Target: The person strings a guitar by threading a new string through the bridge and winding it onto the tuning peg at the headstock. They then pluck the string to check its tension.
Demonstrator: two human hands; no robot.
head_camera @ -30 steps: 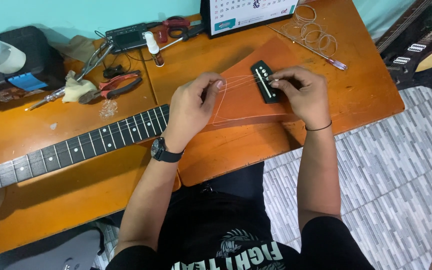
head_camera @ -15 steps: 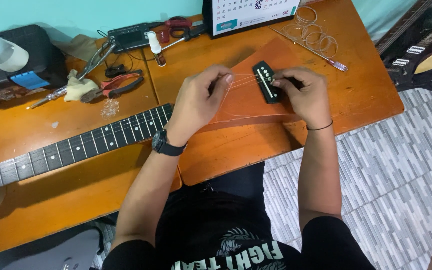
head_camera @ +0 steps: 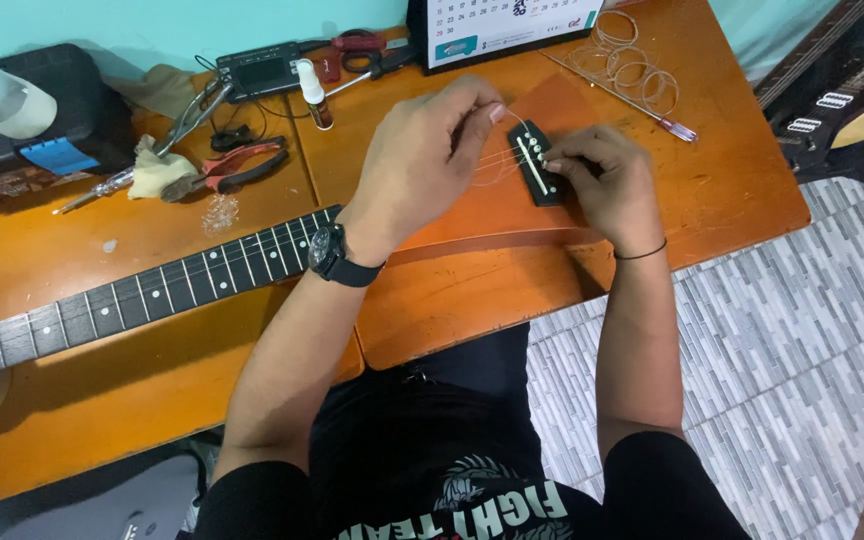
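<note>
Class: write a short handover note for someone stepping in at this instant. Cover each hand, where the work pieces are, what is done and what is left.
Left hand: pinching a thin guitar string above the bridge.
Right hand: fingertips on the bridge's pins.
Acoustic guitar lies flat on the orange table; coiled spare strings behind it, pliers to the left.
Done: some strings run over the bridge.
Left: seating the held string, apparently.

Red-handled pliers (head_camera: 237,168), a black toolbox (head_camera: 42,125), coiled strings (head_camera: 632,65) and a calendar (head_camera: 502,25) lie on the wooden table (head_camera: 732,190).
</note>
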